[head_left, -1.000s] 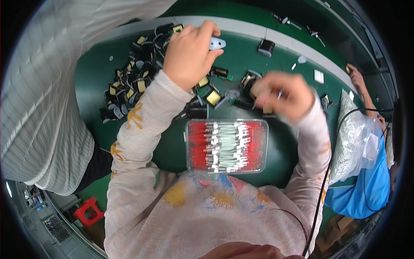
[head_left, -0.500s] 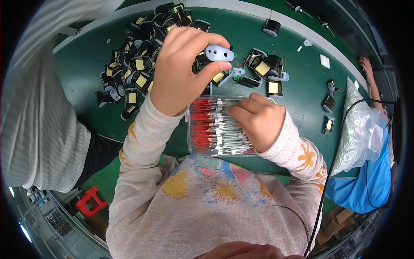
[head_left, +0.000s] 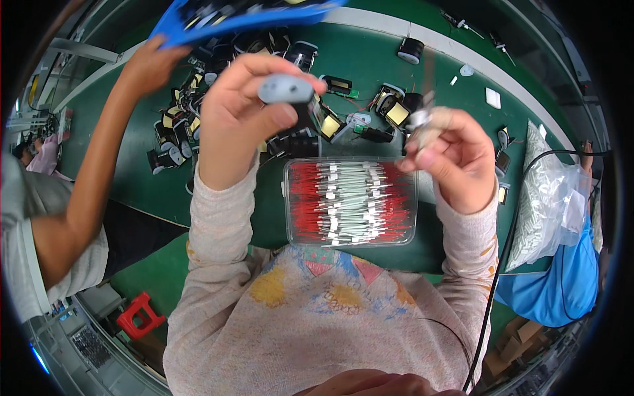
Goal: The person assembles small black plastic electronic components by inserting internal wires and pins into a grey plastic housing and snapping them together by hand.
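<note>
Raised above the bench, my left hand [head_left: 228, 125] is closed around a black housing with a pale grey-blue end cap [head_left: 285, 90]. Dark holes show in the cap. My right hand [head_left: 465, 158] pinches a lead with a white connector [head_left: 420, 120], smeared by motion; a faint reddish wire stands up from it. Between and below my hands lies a clear plastic box [head_left: 288, 228], full of red leads [head_left: 307, 198] with white connectors and pale sleeves in their middle. Beyond my left hand is a heap of similar black housings [head_left: 172, 132] with yellow patches.
At the upper left another person's hand [head_left: 148, 69] grips a blue tray [head_left: 244, 21] of parts, held over the heap. Loose housings [head_left: 391, 109] lie beyond the box. To the right are a bag of white pieces [head_left: 528, 218], a black cable [head_left: 508, 244] and a white block [head_left: 493, 98].
My right hand has risen out of the box, moving right with a lead. My left hand has shifted left with the housing. Another person's arm and blue tray have come in at upper left.
</note>
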The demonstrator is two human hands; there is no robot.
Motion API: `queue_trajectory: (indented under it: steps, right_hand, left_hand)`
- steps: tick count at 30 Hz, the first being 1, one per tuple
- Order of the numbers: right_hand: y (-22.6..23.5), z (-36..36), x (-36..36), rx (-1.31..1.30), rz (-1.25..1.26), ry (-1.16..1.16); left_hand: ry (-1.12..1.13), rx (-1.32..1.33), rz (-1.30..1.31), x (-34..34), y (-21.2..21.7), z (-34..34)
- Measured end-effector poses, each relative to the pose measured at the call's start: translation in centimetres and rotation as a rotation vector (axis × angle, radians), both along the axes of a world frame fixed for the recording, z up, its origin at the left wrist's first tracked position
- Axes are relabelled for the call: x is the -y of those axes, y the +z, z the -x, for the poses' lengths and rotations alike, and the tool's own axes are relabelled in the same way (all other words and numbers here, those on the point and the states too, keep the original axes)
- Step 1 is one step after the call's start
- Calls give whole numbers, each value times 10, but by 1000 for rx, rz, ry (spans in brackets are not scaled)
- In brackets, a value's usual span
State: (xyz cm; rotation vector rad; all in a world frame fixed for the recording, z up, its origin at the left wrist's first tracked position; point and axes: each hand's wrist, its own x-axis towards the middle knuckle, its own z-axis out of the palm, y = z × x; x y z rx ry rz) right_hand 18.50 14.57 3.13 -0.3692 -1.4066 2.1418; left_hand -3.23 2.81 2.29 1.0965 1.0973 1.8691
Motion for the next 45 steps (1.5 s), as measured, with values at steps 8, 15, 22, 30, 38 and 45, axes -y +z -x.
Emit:
queue_trajectory:
  steps: [8,15,22,30,38,45]
  right_hand:
    - [3,-1,0,153,-495,-187]
    - [17,-1,6,341,-1183,-461]
    - [23,-2,15,371,-1409,-508]
    - [29,5,22,215,-583,-273]
    - [4,4,9,-48,-1010,-277]
    - [3,-1,13,-24,-617,-351]
  left_hand:
    - [-133,-577,82,3,9,-14]
    - [2,-954,53,6,9,-10]
    - [-8,-942,69,4,10,-19]
    - [-279,-653,59,2,6,-19]
    - [-315,-546,35,1,2,-29]
    - [-170,-679,38,3,0,-35]
